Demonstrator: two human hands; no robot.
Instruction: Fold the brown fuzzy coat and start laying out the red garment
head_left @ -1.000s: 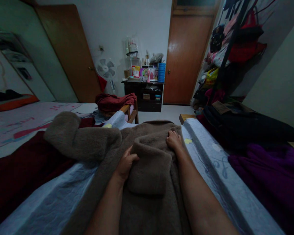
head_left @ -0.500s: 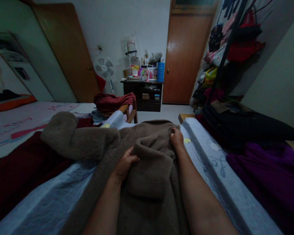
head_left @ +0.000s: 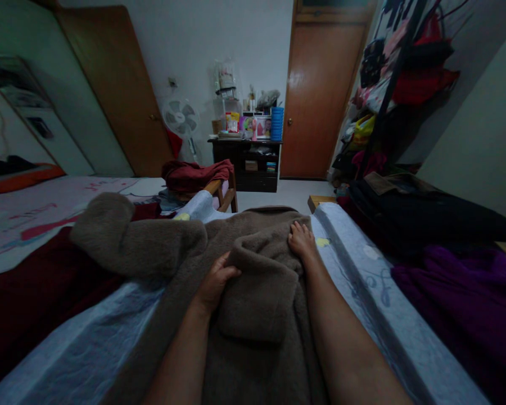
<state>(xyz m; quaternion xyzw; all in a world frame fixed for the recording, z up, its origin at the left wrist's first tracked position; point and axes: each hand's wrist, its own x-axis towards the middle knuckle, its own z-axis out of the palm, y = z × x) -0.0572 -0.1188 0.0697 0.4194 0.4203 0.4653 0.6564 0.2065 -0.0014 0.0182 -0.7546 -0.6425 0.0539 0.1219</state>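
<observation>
A fuzzy brown coat lies spread on the bed, its one sleeve stretched out to the left. The other sleeve is folded over the coat's middle. My left hand pinches the folded sleeve at its left bend, thumb on top and the other fingers partly hidden by the cloth. Near the coat's upper right edge, my right hand rests flat on the fabric, fingers stretched out and a little apart.
The bed has a light blue patterned sheet. To the right lie purple clothing and a stack of dark folded clothes. Dark red cloth is on the left. Beyond stand a chair with red clothes, a fan and a dark cabinet.
My right hand has let go of its pinch on the coat's edge; its fingers now lie extended on the fabric, slightly lower. My left hand and the coat look almost unchanged.
</observation>
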